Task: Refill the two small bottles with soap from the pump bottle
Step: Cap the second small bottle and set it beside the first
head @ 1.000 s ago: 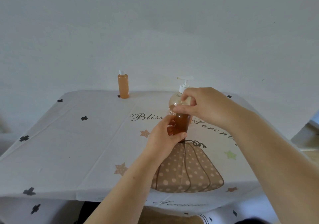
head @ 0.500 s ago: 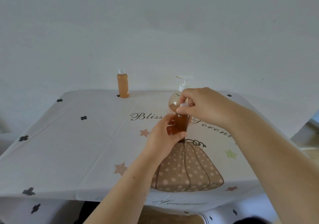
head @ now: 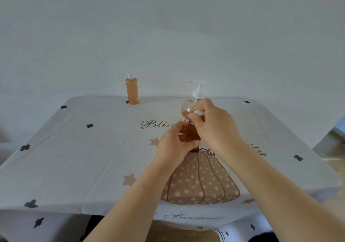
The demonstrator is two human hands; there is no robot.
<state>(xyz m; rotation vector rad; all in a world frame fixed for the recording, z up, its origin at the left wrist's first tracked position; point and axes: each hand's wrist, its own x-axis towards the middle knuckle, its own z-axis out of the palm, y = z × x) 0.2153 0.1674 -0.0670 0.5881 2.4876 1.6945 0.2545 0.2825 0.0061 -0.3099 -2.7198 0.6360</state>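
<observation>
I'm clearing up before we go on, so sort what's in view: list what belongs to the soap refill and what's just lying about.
For the job:
- near small bottle, gripped by the left hand
- white cap, pinched by the right hand
- far small bottle
- pump bottle

Just there:
- printed tablecloth

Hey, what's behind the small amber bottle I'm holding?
The clear plastic pump bottle with a white pump head stands behind it. Its lower body is hidden by the small amber bottle, the left hand and the right hand.
</observation>
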